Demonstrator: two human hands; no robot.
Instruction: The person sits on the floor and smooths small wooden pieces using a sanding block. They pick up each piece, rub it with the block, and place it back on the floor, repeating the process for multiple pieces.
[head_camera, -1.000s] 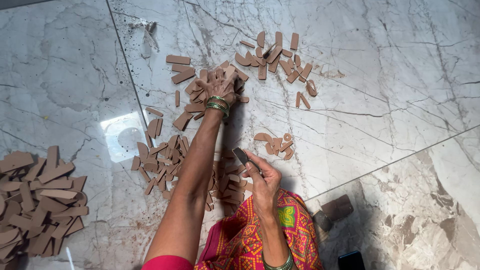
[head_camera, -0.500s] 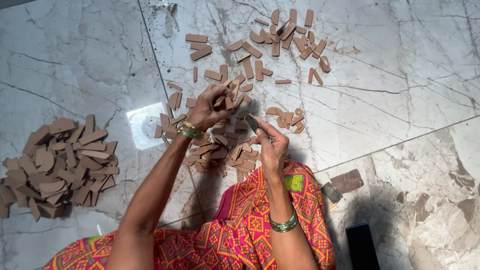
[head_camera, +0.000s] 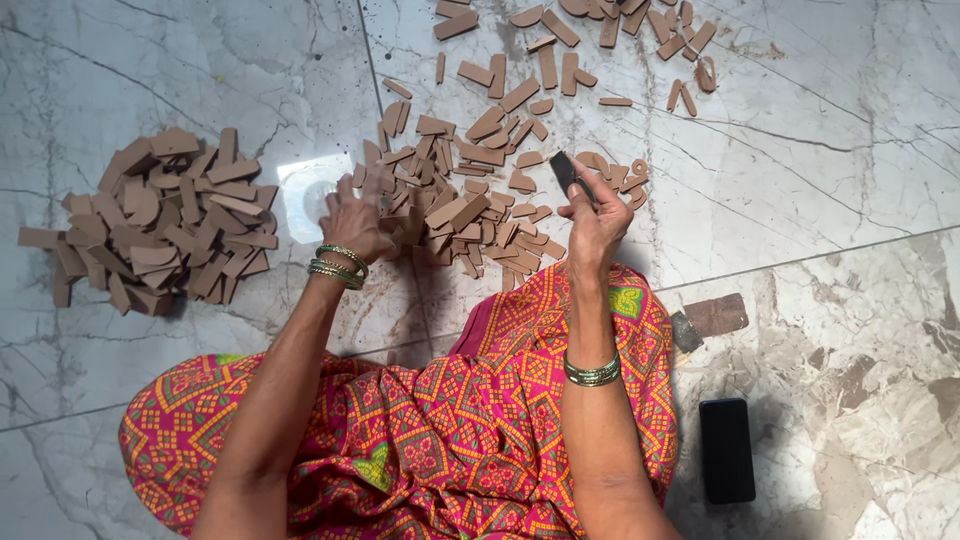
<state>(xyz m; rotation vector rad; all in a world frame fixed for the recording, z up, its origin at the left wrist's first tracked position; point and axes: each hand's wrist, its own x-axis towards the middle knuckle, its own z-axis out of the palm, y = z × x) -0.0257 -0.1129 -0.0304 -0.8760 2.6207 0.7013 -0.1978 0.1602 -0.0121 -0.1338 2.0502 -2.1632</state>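
Many flat brown wooden pieces (head_camera: 480, 190) lie scattered on the marble floor (head_camera: 820, 150) in front of me. My left hand (head_camera: 352, 222), with green bangles at the wrist, rests palm down on the left edge of this scatter, fingers spread among the pieces. My right hand (head_camera: 597, 222) is raised just right of the scatter and grips a small dark flat tool (head_camera: 565, 172) between thumb and fingers. A heaped pile of the same brown pieces (head_camera: 160, 225) sits apart to the left.
More brown pieces (head_camera: 600, 30) spread toward the top of the view. A brown rectangular piece with a dark end (head_camera: 712, 318) and a black phone (head_camera: 726, 450) lie on the floor at the right. My lap, in a pink patterned cloth (head_camera: 440, 430), fills the bottom.
The view has shifted, so the pieces sit higher and further right. My left hand has pulled back from the far pieces to the near left edge of the scatter. My right hand still holds the dark tool.
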